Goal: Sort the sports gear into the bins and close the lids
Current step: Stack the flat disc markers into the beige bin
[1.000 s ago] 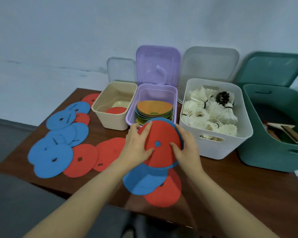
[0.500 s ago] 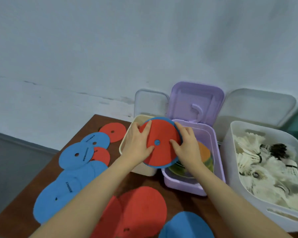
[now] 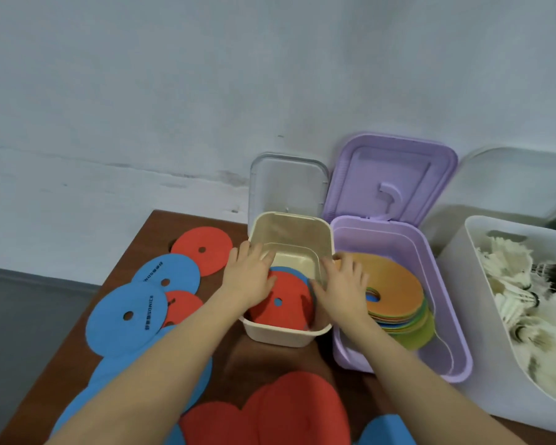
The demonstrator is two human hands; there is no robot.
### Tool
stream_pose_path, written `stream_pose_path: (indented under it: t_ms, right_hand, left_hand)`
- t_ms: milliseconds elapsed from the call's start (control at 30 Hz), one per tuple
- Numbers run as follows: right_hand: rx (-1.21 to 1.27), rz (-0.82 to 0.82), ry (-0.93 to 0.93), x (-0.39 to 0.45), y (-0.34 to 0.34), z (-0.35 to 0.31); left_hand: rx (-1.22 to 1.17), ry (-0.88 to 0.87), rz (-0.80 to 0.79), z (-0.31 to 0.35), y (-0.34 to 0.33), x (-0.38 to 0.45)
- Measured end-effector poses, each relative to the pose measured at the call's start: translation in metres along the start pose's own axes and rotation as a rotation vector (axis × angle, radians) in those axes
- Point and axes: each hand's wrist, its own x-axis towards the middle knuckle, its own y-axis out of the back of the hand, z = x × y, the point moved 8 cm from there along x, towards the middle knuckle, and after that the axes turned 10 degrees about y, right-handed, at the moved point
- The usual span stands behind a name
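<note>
A cream bin [image 3: 280, 338] stands open on the brown table [image 3: 270, 359], its clear lid [image 3: 286, 184] leaning on the wall behind. A red disc on a blue one [image 3: 283, 305] lies tilted inside it. My left hand [image 3: 247, 274] rests with spread fingers on the stack's left edge, over the bin's rim. My right hand [image 3: 344, 284] touches the stack's right edge, fingers also spread. Loose red discs [image 3: 203, 248] and blue discs [image 3: 127, 316] lie on the table to the left. More red discs [image 3: 289, 409] overlap near the front edge.
Right of the cream bin, a purple bin [image 3: 379, 220] holds a stack of orange and green discs [image 3: 395, 290], its lid [image 3: 389, 178] propped open. Further right, a white bin [image 3: 459, 316] is full of shuttlecocks [image 3: 511, 284]. The wall is close behind.
Both hands carried the red and blue disc stack up from the table, over to the cream bin and down into it. My view swung left, so the green bin is out of sight.
</note>
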Motion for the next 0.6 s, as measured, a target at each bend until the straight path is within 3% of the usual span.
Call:
stream_pose_path:
  t_ms: [300, 600]
  right_hand:
    - [0.116, 0.082, 0.153, -0.037, 0.029, -0.010]
    - [0.186, 0.212, 0.250, -0.133, 0.069, 0.012]
  left_hand:
    - [-0.090, -0.021, 0.088, 0.008, 0.032, -0.049]
    - [-0.177, -0.029, 0.203, 0.064, 0.062, -0.142]
